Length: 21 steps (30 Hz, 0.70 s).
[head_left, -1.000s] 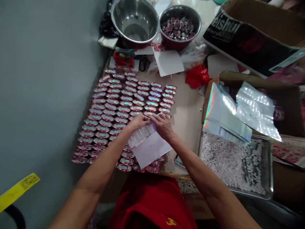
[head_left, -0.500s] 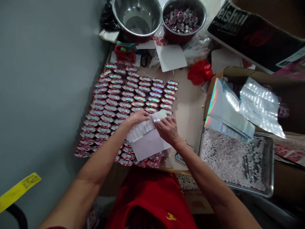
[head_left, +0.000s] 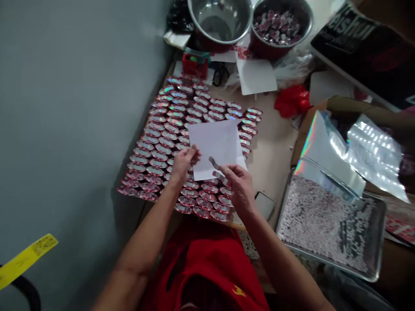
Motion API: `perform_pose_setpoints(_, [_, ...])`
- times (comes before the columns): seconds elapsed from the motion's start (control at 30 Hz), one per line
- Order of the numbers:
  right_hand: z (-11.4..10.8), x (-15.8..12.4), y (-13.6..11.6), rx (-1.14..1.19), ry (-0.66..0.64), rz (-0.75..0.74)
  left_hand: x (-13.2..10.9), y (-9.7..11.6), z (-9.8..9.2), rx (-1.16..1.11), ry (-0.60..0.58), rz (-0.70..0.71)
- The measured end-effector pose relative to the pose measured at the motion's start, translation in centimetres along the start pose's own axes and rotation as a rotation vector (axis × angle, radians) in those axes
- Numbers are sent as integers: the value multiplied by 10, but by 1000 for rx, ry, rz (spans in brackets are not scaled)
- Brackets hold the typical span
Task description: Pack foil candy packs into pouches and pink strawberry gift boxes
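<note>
The sheet (head_left: 214, 140) has turned; at its near edge my right hand (head_left: 243, 190) pinches strips (head_left: 221, 177) by their ends, likely keeping them apart. My left hand's (head_left: 184, 163) hold is unclear.

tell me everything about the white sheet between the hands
The white sheet looks blank, four-sided and like smooth paper. It lies nearly flat over red-edged oval pieces, another pale sheet showing beyond its right edge. The left hand overlaps its left edge and the right hand its lower right, contact unclear.
</note>
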State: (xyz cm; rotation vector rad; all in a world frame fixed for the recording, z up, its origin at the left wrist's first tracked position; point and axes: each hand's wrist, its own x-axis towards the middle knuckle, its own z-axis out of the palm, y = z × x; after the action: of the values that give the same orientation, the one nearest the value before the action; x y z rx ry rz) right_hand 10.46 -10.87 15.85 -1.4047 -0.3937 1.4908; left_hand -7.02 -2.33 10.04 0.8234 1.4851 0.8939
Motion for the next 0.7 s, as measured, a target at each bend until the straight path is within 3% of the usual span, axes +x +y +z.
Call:
perform_pose_setpoints(0.1, [21, -4, 18, 30, -31, 80, -43, -14, -34, -308, -145, -270])
perform_pose_setpoints(0.2, [38, -9, 31, 31, -83, 139, -61, -16, -51, -411, -149, -283])
perform_pose_setpoints(0.3, [50, -13, 40, -18, -99, 177, -67, -20, -65, -412, -55, -243])
perform_pose_setpoints(0.43, [53, -21, 68, -135, -79, 314, -86, -42, -95, -208, 69, -132])
perform_pose_setpoints(0.57, [55, -42, 123, -212, -19, 479, -125, -78, -130, 92, 200, -141])
perform_pose_setpoints(0.7, [73, -56, 175, -251, 64, 376, -146, -111, -153, 204, 357, -143])
